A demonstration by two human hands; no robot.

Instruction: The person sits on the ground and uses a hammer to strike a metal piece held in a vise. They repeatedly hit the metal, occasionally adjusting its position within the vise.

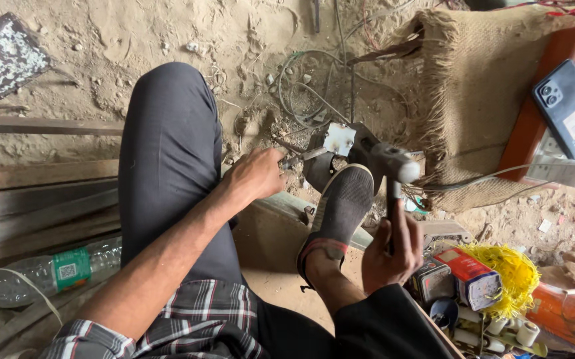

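Note:
My right hand (pixel 392 252) grips the handle of a hammer (pixel 394 166), whose metal head hangs raised just above my shoe. My left hand (pixel 255 174) pinches a thin metal tool (pixel 300 157) whose tip rests against a small square metal plate (pixel 338 139) on a dark metal part. My foot in a dark grey shoe (pixel 340 206) presses down beside that part. My dark trouser leg (pixel 167 153) stretches across the sandy ground.
A burlap sack (pixel 473 100) lies at upper right under an orange board (pixel 533 119) with a dark phone (pixel 570 110). Wires (pixel 314 93) loop on the sand. Metal bars (pixel 34 199) and a plastic bottle (pixel 54 269) lie left. Small boxes and yellow cord (pixel 510 272) sit lower right.

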